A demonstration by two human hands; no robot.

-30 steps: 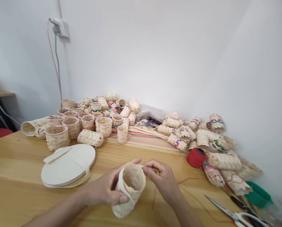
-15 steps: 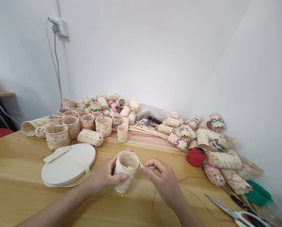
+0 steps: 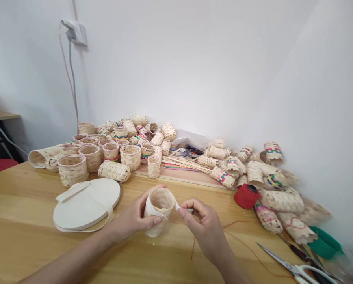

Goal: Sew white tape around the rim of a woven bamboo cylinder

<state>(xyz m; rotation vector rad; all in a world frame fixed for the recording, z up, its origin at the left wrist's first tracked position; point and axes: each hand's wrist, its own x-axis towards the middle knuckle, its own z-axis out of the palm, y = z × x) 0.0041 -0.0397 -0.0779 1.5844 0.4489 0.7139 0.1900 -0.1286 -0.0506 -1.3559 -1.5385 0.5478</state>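
My left hand [image 3: 135,215] is closed around a small woven bamboo basket [image 3: 157,230], its thumb pressing on the front near the rim. The basket's open mouth faces up and tilts slightly toward me. A white fabric strip [image 3: 176,205] runs along the rim, and its far end is pinched between the thumb and fingers of my right hand [image 3: 201,221], just right of the basket. Left of my hands lies a large flat roll of white strip [image 3: 86,205], with a loose length trailing around its edge. A thin red thread [image 3: 247,242] lies on the table beneath and beside my right hand.
Finished-looking woven baskets [image 3: 73,169] stand in a group at the back left. More baskets [image 3: 283,201] are heaped at the right, beside a red thread spool [image 3: 246,196], scissors [image 3: 294,268] and a green tape roll [image 3: 324,242]. Thin bamboo strips [image 3: 188,165] lie at the back.
The basket's base has swung up slightly toward its mouth, so it tilts a little more toward me. Both hands keep their hold; the whole view has shifted slightly.
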